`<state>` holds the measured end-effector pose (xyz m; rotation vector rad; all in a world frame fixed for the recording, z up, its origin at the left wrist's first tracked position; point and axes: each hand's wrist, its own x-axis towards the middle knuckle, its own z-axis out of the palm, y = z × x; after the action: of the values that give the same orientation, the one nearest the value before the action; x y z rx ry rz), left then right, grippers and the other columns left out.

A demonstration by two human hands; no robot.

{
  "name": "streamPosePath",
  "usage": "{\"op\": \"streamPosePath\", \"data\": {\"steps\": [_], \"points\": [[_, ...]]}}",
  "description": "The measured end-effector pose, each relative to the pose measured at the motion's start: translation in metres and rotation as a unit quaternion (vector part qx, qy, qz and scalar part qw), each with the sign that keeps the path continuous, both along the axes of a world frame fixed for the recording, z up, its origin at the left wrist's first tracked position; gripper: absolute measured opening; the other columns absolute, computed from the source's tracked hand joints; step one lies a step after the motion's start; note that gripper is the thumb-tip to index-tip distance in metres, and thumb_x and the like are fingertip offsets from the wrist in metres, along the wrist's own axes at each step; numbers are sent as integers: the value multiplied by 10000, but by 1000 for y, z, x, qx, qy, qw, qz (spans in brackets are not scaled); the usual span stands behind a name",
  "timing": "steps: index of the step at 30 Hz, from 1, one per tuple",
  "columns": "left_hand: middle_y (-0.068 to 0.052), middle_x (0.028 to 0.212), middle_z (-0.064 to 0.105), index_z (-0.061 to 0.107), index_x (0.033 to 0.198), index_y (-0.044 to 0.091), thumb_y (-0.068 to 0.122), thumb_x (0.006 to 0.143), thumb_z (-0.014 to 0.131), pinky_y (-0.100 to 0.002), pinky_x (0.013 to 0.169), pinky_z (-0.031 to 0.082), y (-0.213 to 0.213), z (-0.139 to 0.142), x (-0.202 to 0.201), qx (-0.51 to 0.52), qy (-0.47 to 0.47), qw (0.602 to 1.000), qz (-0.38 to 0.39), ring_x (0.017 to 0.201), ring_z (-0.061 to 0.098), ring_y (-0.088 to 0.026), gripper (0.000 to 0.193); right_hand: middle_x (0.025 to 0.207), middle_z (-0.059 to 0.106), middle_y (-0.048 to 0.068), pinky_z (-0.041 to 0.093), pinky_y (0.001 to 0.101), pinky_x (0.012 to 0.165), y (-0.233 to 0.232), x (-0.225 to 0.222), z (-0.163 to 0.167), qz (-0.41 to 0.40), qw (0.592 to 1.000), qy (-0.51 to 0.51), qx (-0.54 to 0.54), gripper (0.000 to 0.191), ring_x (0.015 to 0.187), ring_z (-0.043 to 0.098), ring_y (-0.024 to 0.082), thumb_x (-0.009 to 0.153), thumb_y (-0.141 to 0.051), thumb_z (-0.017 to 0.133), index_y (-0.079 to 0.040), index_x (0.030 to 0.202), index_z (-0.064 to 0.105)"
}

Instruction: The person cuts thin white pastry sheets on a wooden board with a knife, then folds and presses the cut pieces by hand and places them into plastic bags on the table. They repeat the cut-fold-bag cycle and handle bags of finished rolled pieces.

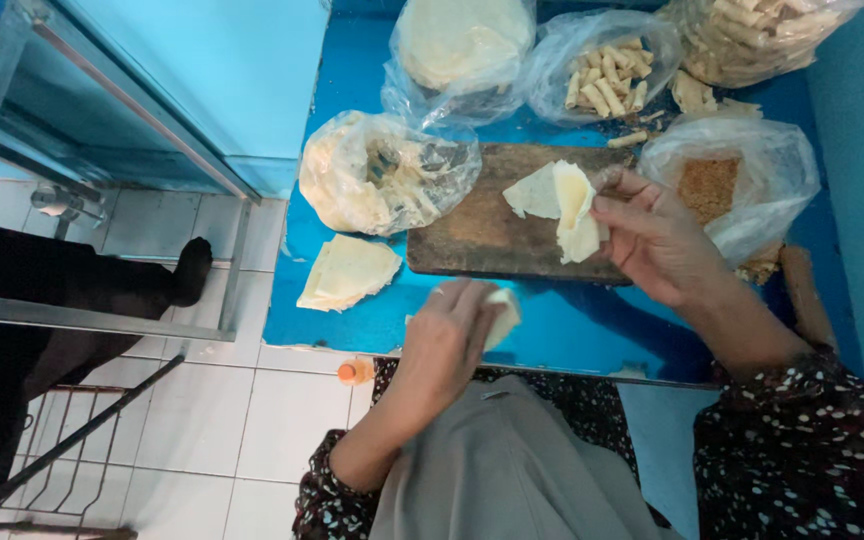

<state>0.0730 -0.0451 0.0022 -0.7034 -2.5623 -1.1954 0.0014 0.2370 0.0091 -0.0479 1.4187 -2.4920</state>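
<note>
The right hand point(652, 240) pinches a thin, pale wrapper sheet point(574, 208) at its right edge, with the fingers closed on it. The sheet is folded and hangs over the wooden board point(472, 235). Its long side runs up and down in the picture, and it sits to the left of the fingers that hold it. A second pale sheet point(532, 192) lies flat on the board, touching the folded one on its left side.

The left hand point(447, 340) is lower down, near the front edge of the blue table point(572, 330). It is curled around a small pale piece point(504, 312) that peeks out past the fingers (most of the piece is hidden, so I cannot tell what kind it is). The right hand is the one nearer to the board, and the left hand is well apart from the folded sheet.

One more flat sheet point(347, 272) lies alone on the table, left of the board.

Now the counting. There is one board. There are five clear plastic bags: one crumpled bag point(387, 170) with pale stuff, one bag of round flat sheets point(462, 40), two bags of little rolled sticks point(607, 70) point(752, 35), and one bag with brown crumbs point(727, 180). A few loose sticks point(630, 138) lie between the bags.
</note>
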Motion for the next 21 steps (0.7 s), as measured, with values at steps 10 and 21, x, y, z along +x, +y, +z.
{"op": "streamPosePath", "data": {"steps": [10, 21], "points": [[-154, 1431, 596, 441, 1546, 12, 109, 1024, 628, -362, 1031, 538, 37, -4, -12, 458, -210, 858, -96, 1236, 619, -214, 564, 1160, 723, 87, 584, 338, 882, -56, 43, 7, -97, 710, 479, 507, 398, 1054, 719, 232, 843, -127, 844, -76, 1177, 633], [-192, 1543, 511, 405, 1563, -15, 183, 1126, 421, -440, 1122, 491, 30, -21, -22, 678, -351, 628, -151, 1371, 548, -271, 480, 1162, 716, 114, 564, 406, 932, -52, 40, 34, -110, 679, 522, 505, 474, 1073, 709, 322, 800, -145, 854, -69, 1218, 643]]}}
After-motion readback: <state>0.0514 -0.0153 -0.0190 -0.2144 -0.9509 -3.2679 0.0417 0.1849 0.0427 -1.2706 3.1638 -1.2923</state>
